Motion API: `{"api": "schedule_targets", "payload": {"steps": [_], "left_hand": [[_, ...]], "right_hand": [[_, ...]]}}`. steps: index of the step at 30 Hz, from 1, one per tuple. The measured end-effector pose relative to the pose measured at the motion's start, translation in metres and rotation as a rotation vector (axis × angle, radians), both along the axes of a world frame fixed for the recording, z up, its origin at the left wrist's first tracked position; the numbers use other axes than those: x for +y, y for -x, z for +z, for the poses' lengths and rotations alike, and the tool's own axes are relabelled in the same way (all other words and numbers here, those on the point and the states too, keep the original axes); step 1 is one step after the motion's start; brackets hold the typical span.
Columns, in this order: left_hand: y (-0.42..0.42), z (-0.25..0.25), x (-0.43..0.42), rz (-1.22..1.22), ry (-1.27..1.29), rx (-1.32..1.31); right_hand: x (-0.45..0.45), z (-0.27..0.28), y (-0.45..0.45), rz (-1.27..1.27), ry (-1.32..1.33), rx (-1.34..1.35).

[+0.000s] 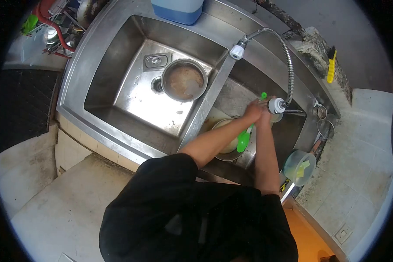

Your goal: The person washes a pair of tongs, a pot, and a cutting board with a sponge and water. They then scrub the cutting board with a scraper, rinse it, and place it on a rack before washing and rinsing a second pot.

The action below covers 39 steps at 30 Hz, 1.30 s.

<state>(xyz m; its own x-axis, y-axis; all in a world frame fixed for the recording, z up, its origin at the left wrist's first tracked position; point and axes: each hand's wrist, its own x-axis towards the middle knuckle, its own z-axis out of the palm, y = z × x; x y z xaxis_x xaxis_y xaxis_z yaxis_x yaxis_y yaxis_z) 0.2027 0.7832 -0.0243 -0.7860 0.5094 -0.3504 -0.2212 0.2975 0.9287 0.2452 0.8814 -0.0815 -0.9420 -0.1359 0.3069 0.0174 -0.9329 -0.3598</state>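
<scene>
Spoon (pixel 243 140) cleaning, probably: 2 hands (pixel 253 111) together on it, exact grip hidden, tap (pixel 276 105) just right of them; next move likely wants rinsing.

Blue-liquid container (pixel 177 13) stood at rear; clear tub (pixel 290 167) held yellow-green pieces (pixel 302 168); red hose (pixel 55 28) curved at upper left.

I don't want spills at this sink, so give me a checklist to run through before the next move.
1. Spoon handle at the hands: ok, it reaches the left hand and right hand, which are together.
2. Both hands over the right basin: ok.
3. Tap head near the hands: ok.
4. Water running: cannot tell.
5. Pot in the left basin emptied: not ok, it holds cloudy liquid.
6. Which hand grips the spoon: cannot tell.
</scene>
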Motion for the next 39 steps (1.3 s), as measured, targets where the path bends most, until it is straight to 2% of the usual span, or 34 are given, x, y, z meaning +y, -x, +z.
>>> {"api": "schedule_targets", "payload": {"steps": [1,2,3,4,5,6,7,8,10,12,13,14,15,16,18,19,20,22,23,25,26,28,29,31,32,34,35,37,38,39], "left_hand": [[-0.001,0.010,0.000,-0.062,0.025,0.004],[0.012,0.013,-0.003,-0.064,0.024,0.012],[0.029,0.016,-0.009,-0.098,-0.045,-0.217],[0.036,0.017,-0.011,-0.129,-0.115,-0.450],[0.034,0.009,-0.006,-0.132,-0.122,-0.451],[0.029,-0.006,0.001,-0.012,-0.326,-0.513],[0.027,-0.005,0.001,0.111,-0.526,-0.572],[0.021,-0.001,0.005,0.110,-0.524,-0.568],[0.007,0.033,-0.001,-0.086,-0.020,-0.178],[0.016,0.031,-0.007,-0.076,-0.019,-0.128],[0.023,0.028,-0.008,0.044,-0.151,-0.307],[0.033,0.025,-0.008,0.165,-0.285,-0.481],[0.030,-0.024,0.008,0.104,-0.330,-0.479],[0.022,-0.022,0.020,0.117,-0.333,-0.476],[-0.006,-0.013,0.025,-0.081,-0.015,0.045],[0.012,0.075,-0.017,-0.217,0.078,-0.050],[0.011,0.065,-0.015,-0.216,0.080,-0.048],[0.010,0.044,-0.007,0.310,-0.533,-0.236],[0.010,0.042,-0.006,0.317,-0.532,-0.237],[0.020,0.063,-0.013,0.042,-0.538,-0.409],[0.017,0.062,-0.011,0.039,-0.534,-0.401],[0.001,0.061,-0.006,-0.043,0.061,0.184],[0.003,0.056,-0.002,-0.041,0.057,0.183],[0.008,0.055,-0.001,0.486,-0.703,-0.516],[0.009,0.055,0.002,0.483,-0.708,-0.520],[0.008,0.053,0.002,-0.271,0.072,0.226],[0.012,0.050,0.000,-0.278,0.074,0.228],[0.024,0.040,0.000,-0.448,0.275,0.458],[0.027,0.033,0.002,-0.452,0.272,0.452],[0.031,0.025,0.003,-0.254,0.021,0.054]], "right_hand": [[-0.017,0.031,0.010,0.000,0.000,0.007],[-0.038,0.063,0.018,-0.323,-0.331,-0.534],[-0.060,0.089,0.023,-0.649,-0.661,-1.085],[-0.073,0.090,0.023,-0.652,-0.665,-1.088],[-0.083,0.092,0.024,-0.657,-0.724,-1.109],[-0.087,0.093,0.026,-0.659,-0.783,-1.128],[-0.087,0.101,0.032,-0.786,-0.899,-1.146],[-0.064,0.075,0.028,-0.786,-0.895,-1.144],[-0.002,-0.006,0.007,0.020,0.137,0.041],[-0.048,0.068,0.018,0.079,0.149,0.045],[-0.079,0.111,0.023,-0.256,-0.205,-0.525],[-0.095,0.131,0.028,-0.595,-0.573,-1.081],[-0.090,0.111,0.027,-0.609,-0.665,-0.986],[-0.086,0.112,0.027,-0.597,-0.671,-0.980],[-0.083,0.116,0.025,-0.565,-0.551,-0.967],[-0.084,0.118,0.023,-0.550,-0.489,-0.963],[-0.083,0.122,0.020,-0.538,-0.431,-0.958],[-0.081,0.126,0.020,-0.500,-0.330,-0.949],[-0.081,0.125,0.022,-0.500,-0.314,-0.961],[-0.081,0.125,0.024,-0.529,-0.324,-0.991],[-0.078,0.126,0.027,-0.542,-0.330,-0.998],[-0.080,0.125,0.028,-0.567,-0.360,-1.040],[-0.082,0.124,0.028,-0.577,-0.402,-1.081],[-0.085,0.124,0.026,-0.599,-0.442,-1.120],[-0.080,0.124,0.026,-0.605,-0.447,-1.120],[-0.074,0.120,0.025,-0.611,-0.217,-0.987],[-0.073,0.116,0.026,-0.608,-0.102,-0.916],[-0.070,0.108,0.024,-0.593,0.114,-0.776],[-0.071,0.103,0.019,-0.597,0.112,-0.782],[-0.072,0.097,0.016,-0.583,-0.227,-0.919]]}}
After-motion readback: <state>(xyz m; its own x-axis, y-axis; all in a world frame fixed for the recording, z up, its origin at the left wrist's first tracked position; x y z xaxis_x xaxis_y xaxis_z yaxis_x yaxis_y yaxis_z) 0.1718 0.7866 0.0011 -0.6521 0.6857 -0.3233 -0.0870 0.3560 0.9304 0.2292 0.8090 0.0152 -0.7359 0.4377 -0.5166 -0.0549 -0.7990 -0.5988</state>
